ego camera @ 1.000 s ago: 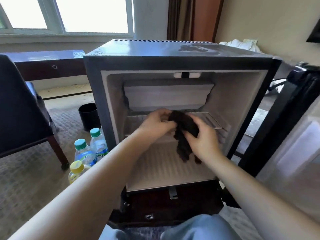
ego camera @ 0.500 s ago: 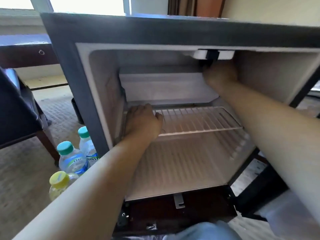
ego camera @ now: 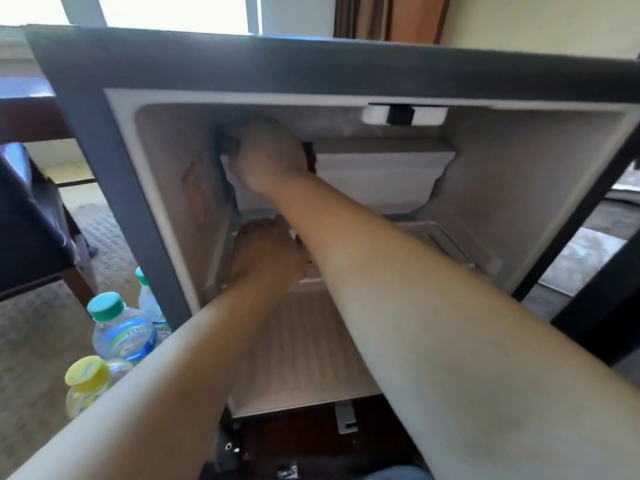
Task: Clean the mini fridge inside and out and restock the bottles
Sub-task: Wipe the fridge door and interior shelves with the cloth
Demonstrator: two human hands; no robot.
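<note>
The grey mini fridge [ego camera: 104, 140] stands open in front of me. My right hand [ego camera: 268, 154] reaches deep into its upper left corner above the white freezer box [ego camera: 381, 178] and grips a dark cloth [ego camera: 309, 154], of which only edges show. Lower down, my left hand [ego camera: 266, 258] rests curled on the front left of the wire shelf [ego camera: 446, 244]. On the carpet left of the fridge stand three bottles: a green-capped one [ego camera: 119, 327], another green-capped one [ego camera: 149, 299] behind it, and a yellow-capped one [ego camera: 86, 379].
A dark chair [ego camera: 31, 237] stands at the left, close to the bottles. The fridge door [ego camera: 602, 299] hangs open at the right. A dark wooden cabinet base [ego camera: 304, 441] lies under the fridge. A window and curtains are behind.
My right hand with the cloth has swept from the upper right of the fridge interior to the upper left corner. My left hand stays on the shelf's front left.
</note>
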